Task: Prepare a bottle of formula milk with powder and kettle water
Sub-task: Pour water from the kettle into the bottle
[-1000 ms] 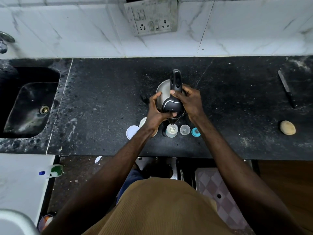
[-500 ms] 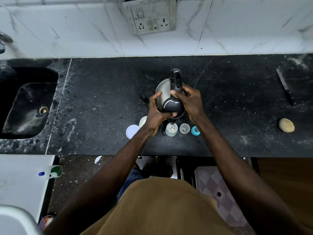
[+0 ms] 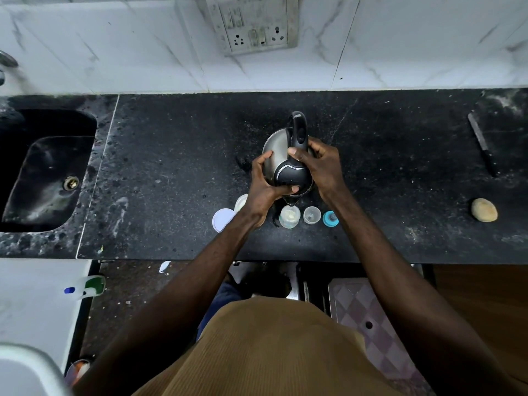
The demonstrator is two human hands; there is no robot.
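A steel kettle with a black lid and handle is tilted toward me, its spout just above the open baby bottle, which holds pale powder. A thin stream of water runs from the spout into the bottle. My right hand grips the black handle. My left hand is curled round the kettle's left side and lid. To the right of the bottle stand a clear cap and a blue teat ring. A white lid and an open powder tub sit to its left, partly behind my left wrist.
The black stone counter ends in a sink at the left. A knife and a potato lie at the far right. A wall socket is on the marble wall behind.
The kettle stays tilted over the bottle with both hands in the same grip. Only the camera view has shifted slightly.
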